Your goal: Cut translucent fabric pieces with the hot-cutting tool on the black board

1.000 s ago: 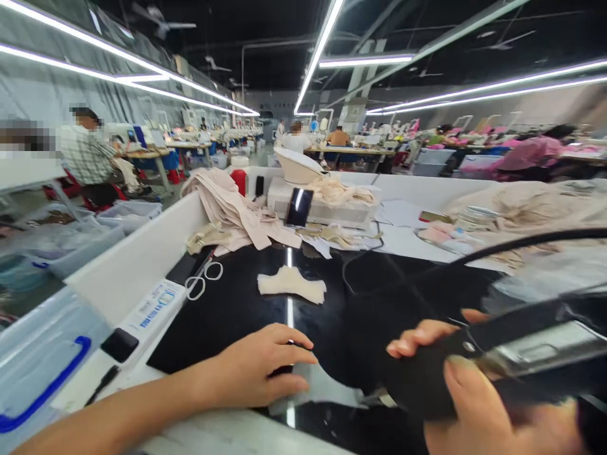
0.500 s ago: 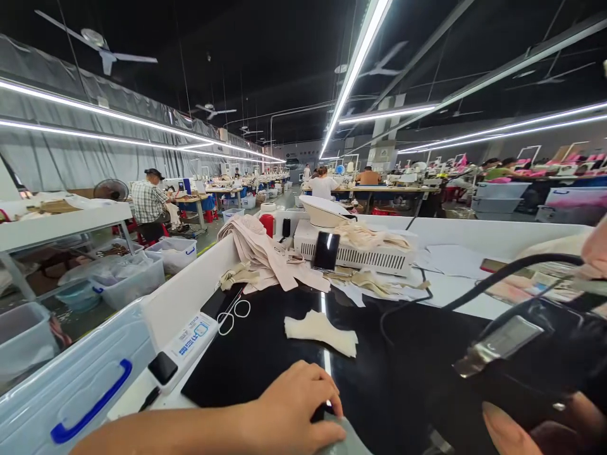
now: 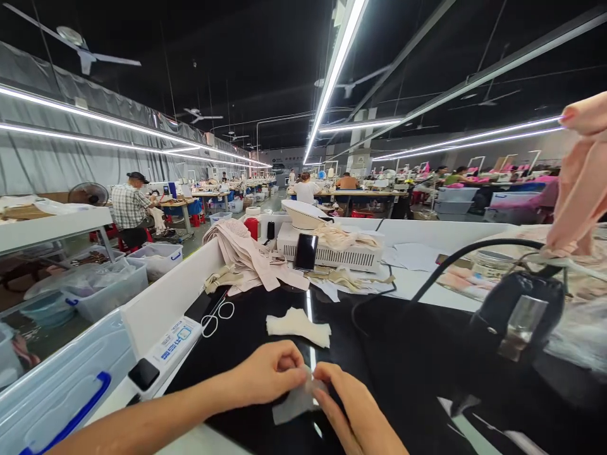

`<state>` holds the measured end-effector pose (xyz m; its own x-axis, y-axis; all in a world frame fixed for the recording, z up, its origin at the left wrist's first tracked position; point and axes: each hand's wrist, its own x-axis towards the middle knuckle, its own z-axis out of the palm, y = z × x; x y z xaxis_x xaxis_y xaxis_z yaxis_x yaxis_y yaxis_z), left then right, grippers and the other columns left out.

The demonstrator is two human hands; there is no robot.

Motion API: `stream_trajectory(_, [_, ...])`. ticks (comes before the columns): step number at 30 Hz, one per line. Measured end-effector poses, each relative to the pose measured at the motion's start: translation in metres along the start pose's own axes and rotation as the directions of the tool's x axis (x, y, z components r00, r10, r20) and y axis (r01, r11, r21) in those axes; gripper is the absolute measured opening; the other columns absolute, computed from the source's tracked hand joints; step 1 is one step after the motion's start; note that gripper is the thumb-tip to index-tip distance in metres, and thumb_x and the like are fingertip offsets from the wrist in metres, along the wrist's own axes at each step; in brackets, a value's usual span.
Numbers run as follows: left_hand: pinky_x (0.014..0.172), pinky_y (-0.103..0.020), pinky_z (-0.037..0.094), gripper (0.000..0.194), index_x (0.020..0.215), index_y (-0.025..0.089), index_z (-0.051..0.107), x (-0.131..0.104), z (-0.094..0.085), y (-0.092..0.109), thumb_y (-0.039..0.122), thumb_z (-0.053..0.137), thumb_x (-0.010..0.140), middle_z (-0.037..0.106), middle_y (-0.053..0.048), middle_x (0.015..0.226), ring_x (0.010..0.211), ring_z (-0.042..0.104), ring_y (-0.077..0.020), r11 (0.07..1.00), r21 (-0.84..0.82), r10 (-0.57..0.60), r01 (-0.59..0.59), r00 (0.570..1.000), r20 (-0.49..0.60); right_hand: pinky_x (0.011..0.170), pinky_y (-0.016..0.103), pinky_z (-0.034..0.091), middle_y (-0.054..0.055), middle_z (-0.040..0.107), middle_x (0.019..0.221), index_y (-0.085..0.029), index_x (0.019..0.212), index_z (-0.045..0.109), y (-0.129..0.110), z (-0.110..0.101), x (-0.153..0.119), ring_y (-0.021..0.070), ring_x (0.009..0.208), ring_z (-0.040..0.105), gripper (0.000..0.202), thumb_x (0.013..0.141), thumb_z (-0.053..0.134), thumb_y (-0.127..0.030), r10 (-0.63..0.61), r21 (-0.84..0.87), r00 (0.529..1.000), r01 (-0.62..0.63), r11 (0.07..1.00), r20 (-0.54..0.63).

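Observation:
My left hand (image 3: 268, 374) pinches the top edge of a thin greyish translucent piece (image 3: 291, 406), fabric or film, between thumb and fingers. Facing it, my right hand (image 3: 349, 407) has its thumb and fingertips closed on the same piece at its right side. The piece hangs low over the glossy black work surface (image 3: 389, 379). Just beyond my hands a cream fabric cut-out (image 3: 300, 326) with curved edges lies flat. What the piece looks like between the fingertips is hidden.
A black machine head (image 3: 521, 316) with a thick cable stands at right, pink strips above it. Scissors (image 3: 218, 316), a phone (image 3: 306, 251) and stacked pale fabric strips (image 3: 241, 253) lie at the back. A blue-handled bin (image 3: 61, 392) is at left. Co-workers sit farther off.
My right hand has come from the machine at right to the grey piece. My left hand has lifted the piece and moved slightly left and up. The view has turned a little right.

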<state>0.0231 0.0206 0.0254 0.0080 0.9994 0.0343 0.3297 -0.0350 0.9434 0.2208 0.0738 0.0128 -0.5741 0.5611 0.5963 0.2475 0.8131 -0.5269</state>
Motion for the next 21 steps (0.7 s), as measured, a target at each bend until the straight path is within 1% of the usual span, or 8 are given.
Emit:
stream_trajectory(2, [0.050,-0.020,0.028,0.018,0.087,0.018,0.054,0.004,-0.006,0.000,0.034,0.062,0.084,0.047,0.008,0.063,0.053,0.038,-0.0080,1.000,-0.028,-0.011,0.011,1.000,-0.013,0.075,0.026,0.061,-0.001,0.075,0.088,-0.029,0.095,0.066,-0.007,-0.001,0.009,0.0181,0.079,0.074,0.017,0.101,0.050,-0.034,0.064,0.053,0.994,-0.069,0.996,0.090])
stream_trajectory(4, [0.051,-0.019,0.033,0.022,0.088,0.018,0.053,0.008,-0.012,0.002,0.038,0.061,0.085,0.049,0.007,0.064,0.053,0.042,-0.0082,0.999,-0.046,-0.022,0.021,0.999,-0.026,0.066,0.025,0.058,-0.002,0.071,0.077,-0.026,0.084,0.063,-0.009,-0.003,0.021,0.0167,0.069,0.070,0.024,0.101,0.047,-0.033,0.069,0.061,0.990,-0.077,0.995,0.123])
stream_trajectory(6, [0.053,-0.020,0.039,0.024,0.093,0.018,0.052,0.015,-0.017,0.004,0.040,0.059,0.087,0.051,0.007,0.064,0.053,0.047,-0.0091,0.998,-0.048,-0.029,0.027,0.999,-0.044,0.064,0.025,0.055,-0.001,0.071,0.077,-0.025,0.083,0.064,-0.008,-0.003,0.034,0.0167,0.068,0.068,0.026,0.101,0.046,-0.032,0.060,0.030,0.993,-0.064,0.998,0.099])
stream_trajectory(9, [0.055,-0.022,0.043,0.027,0.104,0.018,0.051,0.031,-0.027,0.007,0.039,0.059,0.089,0.053,0.007,0.066,0.053,0.051,-0.0100,1.000,0.000,-0.009,0.009,0.994,-0.113,0.067,0.027,0.055,0.002,0.073,0.085,-0.025,0.089,0.067,-0.001,0.001,0.054,0.0178,0.074,0.070,0.025,0.101,0.046,-0.032,0.071,-0.043,0.996,-0.069,0.997,0.054])
stream_trajectory(12, [0.054,-0.023,0.041,0.025,0.108,0.018,0.051,0.050,-0.037,0.008,0.034,0.059,0.090,0.054,0.007,0.068,0.052,0.050,-0.0104,0.993,0.116,0.037,-0.014,0.979,-0.198,0.068,0.028,0.053,0.003,0.073,0.086,-0.024,0.090,0.068,0.010,0.008,0.072,0.0191,0.078,0.070,0.026,0.101,0.045,-0.031,0.086,-0.140,0.996,-0.081,0.987,0.030])
stream_trajectory(15, [0.063,-0.025,0.043,0.022,0.106,0.019,0.054,0.065,-0.043,0.009,0.029,0.064,0.089,0.056,0.006,0.073,0.064,0.054,-0.0131,0.960,0.279,0.108,-0.032,0.960,-0.259,0.069,0.032,0.048,0.004,0.072,0.083,-0.023,0.088,0.068,0.021,0.017,0.086,0.0219,0.079,0.068,0.025,0.100,0.047,-0.030,0.087,-0.277,0.996,-0.081,0.957,0.011])
stream_trajectory(18, [0.074,-0.029,0.044,0.022,0.107,0.020,0.056,0.075,-0.044,0.008,0.024,0.068,0.089,0.058,0.005,0.076,0.074,0.057,-0.0158,0.901,0.433,0.145,-0.020,0.956,-0.257,0.069,0.033,0.042,0.005,0.071,0.080,-0.021,0.087,0.069,0.031,0.025,0.093,0.0234,0.079,0.066,0.024,0.099,0.050,-0.026,0.082,-0.412,0.997,-0.073,0.908,0.005])
stream_trajectory(21, [0.081,-0.033,0.048,0.023,0.112,0.019,0.058,0.080,-0.041,0.005,0.023,0.067,0.092,0.061,0.003,0.081,0.079,0.061,-0.0174,0.838,0.546,0.139,0.008,0.964,-0.227,0.071,0.032,0.039,0.004,0.070,0.080,-0.020,0.086,0.069,0.036,0.031,0.093,0.0215,0.078,0.064,0.021,0.099,0.052,-0.022,0.069,-0.510,0.998,-0.053,0.858,0.013])
